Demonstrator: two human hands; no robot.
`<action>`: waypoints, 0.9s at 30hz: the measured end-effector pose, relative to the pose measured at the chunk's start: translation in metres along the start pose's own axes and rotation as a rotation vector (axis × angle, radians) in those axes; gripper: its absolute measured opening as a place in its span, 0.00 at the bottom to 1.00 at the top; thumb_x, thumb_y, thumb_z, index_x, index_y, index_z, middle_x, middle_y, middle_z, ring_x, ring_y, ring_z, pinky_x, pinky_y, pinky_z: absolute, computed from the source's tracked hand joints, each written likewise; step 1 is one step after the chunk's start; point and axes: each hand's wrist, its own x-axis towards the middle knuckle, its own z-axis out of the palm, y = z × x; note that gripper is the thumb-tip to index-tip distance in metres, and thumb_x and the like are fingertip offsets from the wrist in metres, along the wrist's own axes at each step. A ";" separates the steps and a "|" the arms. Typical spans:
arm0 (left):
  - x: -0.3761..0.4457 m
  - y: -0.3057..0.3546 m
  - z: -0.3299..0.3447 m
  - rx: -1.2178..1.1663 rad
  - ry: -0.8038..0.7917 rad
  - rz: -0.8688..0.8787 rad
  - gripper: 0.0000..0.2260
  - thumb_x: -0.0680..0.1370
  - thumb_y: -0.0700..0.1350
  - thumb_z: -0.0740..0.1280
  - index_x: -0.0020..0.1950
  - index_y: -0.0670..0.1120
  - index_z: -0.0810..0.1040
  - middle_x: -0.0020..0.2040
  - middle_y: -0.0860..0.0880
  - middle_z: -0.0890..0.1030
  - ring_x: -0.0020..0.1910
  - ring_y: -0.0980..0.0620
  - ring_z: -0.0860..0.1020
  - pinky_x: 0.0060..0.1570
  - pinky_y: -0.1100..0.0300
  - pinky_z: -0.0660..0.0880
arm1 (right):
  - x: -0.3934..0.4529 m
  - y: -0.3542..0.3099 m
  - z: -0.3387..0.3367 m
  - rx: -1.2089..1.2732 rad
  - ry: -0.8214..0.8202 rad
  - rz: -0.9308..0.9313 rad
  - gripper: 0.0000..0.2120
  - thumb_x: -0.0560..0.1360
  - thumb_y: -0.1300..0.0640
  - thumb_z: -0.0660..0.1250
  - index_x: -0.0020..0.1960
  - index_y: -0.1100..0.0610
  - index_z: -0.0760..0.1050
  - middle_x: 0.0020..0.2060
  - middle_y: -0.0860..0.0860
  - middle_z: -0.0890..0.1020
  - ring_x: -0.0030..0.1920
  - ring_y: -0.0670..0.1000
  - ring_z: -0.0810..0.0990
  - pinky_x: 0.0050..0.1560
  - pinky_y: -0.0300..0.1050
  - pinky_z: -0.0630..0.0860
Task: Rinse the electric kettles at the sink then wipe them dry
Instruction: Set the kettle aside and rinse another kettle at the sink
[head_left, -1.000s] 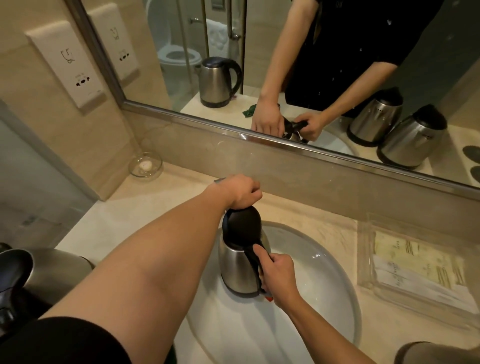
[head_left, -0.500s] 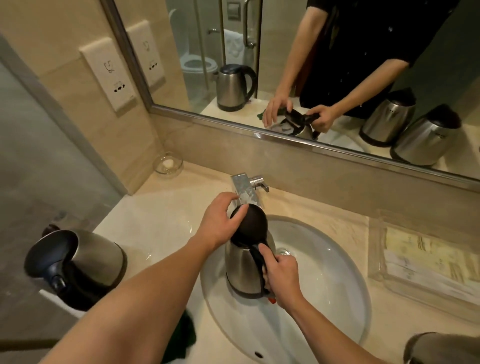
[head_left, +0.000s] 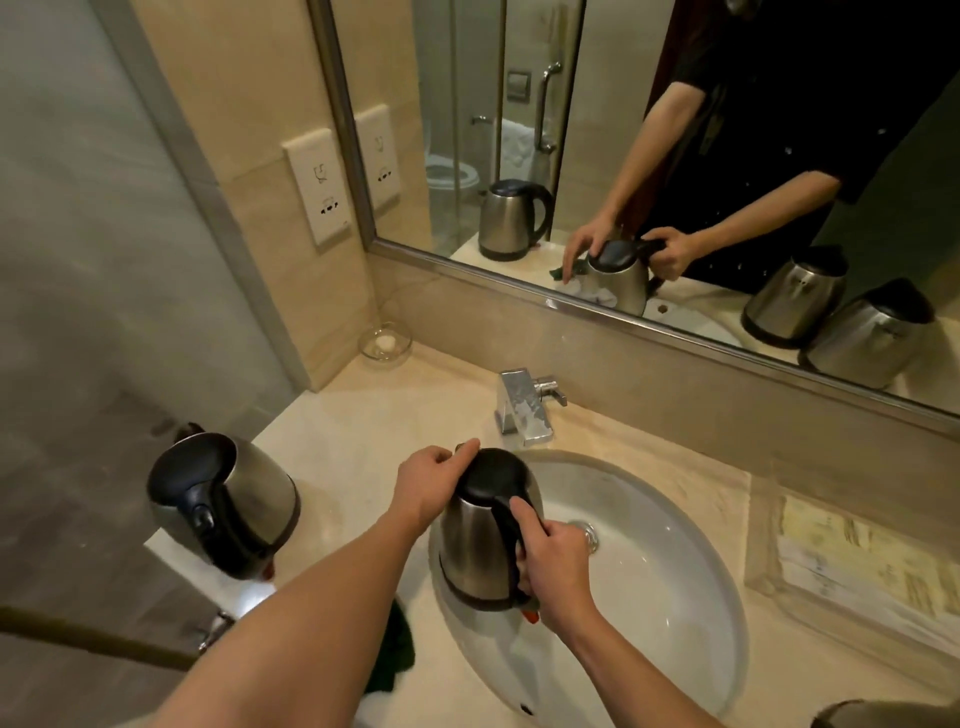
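Kettle (head_left: 483, 540) upright over the left part of the sink (head_left: 675, 597), steel body, black lid down. Right hand (head_left: 553, 566) wrapped round its black handle; left hand (head_left: 434, 486) has fingers curled on the lid edge by the spout.

Risks, my read: wet steel + one-hand grip could slip and knock the basin; base contacts could get wet if it's dunked; lid may pop up w/ the left fingers under it.

Surface: pale stone. Faucet (head_left: 524, 410) behind the basin, 2nd kettle (head_left: 223, 504) at the left edge near the drop-off, dark green cloth (head_left: 389, 660) by the basin's front-left, clear tray (head_left: 852, 561) right, glass dish (head_left: 384, 344) in the corner. Mirror (head_left: 675, 156) above, sockets (head_left: 319, 189) on the wall.
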 end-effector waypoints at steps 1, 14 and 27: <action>-0.002 -0.001 -0.004 -0.081 -0.010 -0.032 0.23 0.80 0.66 0.68 0.50 0.45 0.87 0.47 0.46 0.87 0.51 0.44 0.84 0.59 0.46 0.80 | -0.001 -0.005 0.005 -0.011 -0.006 -0.015 0.25 0.77 0.45 0.71 0.28 0.58 0.74 0.23 0.55 0.71 0.22 0.51 0.68 0.26 0.44 0.66; 0.020 0.004 -0.105 -0.450 0.039 -0.149 0.20 0.81 0.63 0.66 0.56 0.47 0.85 0.52 0.44 0.87 0.54 0.45 0.83 0.60 0.48 0.77 | 0.013 -0.058 0.106 -0.015 -0.144 -0.144 0.27 0.78 0.50 0.71 0.21 0.54 0.72 0.21 0.52 0.70 0.20 0.50 0.67 0.25 0.41 0.64; 0.103 -0.029 -0.153 -0.451 0.164 -0.119 0.17 0.79 0.60 0.72 0.49 0.47 0.87 0.46 0.47 0.87 0.50 0.47 0.83 0.57 0.51 0.78 | 0.085 -0.045 0.195 -0.138 -0.147 -0.170 0.27 0.76 0.44 0.71 0.21 0.52 0.75 0.20 0.51 0.73 0.23 0.52 0.70 0.34 0.49 0.69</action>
